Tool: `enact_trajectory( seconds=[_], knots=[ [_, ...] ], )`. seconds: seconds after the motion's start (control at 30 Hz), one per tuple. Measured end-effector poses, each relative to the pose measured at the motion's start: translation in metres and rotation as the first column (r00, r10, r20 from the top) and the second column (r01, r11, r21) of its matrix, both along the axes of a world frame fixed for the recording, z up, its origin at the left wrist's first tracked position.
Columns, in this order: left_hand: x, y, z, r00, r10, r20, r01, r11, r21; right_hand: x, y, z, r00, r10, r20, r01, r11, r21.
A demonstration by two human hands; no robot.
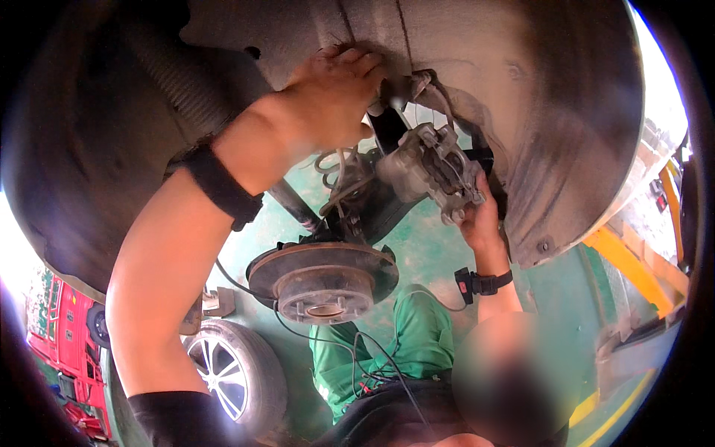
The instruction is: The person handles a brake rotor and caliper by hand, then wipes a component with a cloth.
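My left hand (328, 97) is raised inside the wheel well (521, 67), fingers bent at the top of the dark strut area; what they grip is hidden. Beside it hangs a metal brake caliper (439, 167), tilted, with my right hand (480, 220) holding its lower right end from below. A bracket with a hose (439, 93) sits just above the caliper. Lower in the middle, a bare brake disc and hub (322, 276) stays on the suspension, with a coil spring (328, 164) behind it.
A detached wheel (234, 365) lies on the green floor at lower left, near a red tool cart (63, 335). Yellow lift parts (625, 268) stand at the right. Dark cables (350, 346) run past my green-trousered legs (417, 328).
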State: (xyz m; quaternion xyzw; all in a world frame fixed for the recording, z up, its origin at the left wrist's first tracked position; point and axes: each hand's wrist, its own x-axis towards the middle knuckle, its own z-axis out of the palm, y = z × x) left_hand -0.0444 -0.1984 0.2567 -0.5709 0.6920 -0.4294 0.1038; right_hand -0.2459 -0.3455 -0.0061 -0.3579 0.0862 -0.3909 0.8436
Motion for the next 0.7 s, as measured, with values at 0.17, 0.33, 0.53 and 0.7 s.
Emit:
enact_trajectory(
  seconds=[0.17, 0.33, 0.53, 0.7],
  knots=[
    [-0.02, -0.007, 0.009, 0.974, 0.228, 0.0, -0.227, 0.966, 0.123, 0.003, 0.002, 0.001, 0.996, -0.085, -0.042, 0.087, 0.995, 0.041],
    [-0.032, -0.01, 0.011, 0.949, 0.314, -0.023, -0.307, 0.94, 0.149, 0.0, -0.007, -0.009, 0.993, -0.107, -0.048, 0.107, 0.994, -0.01],
    [-0.029, -0.022, 0.007, 0.795, 0.476, -0.376, -0.371, 0.872, 0.32, 0.001, 0.003, 0.001, 0.996, -0.082, -0.03, 0.082, 0.997, -0.002],
    [-0.001, -0.02, 0.005, 0.78, 0.412, -0.47, -0.291, 0.905, 0.311, 0.001, 0.001, -0.002, 0.999, -0.053, -0.007, 0.052, 0.998, -0.036]
  ],
)
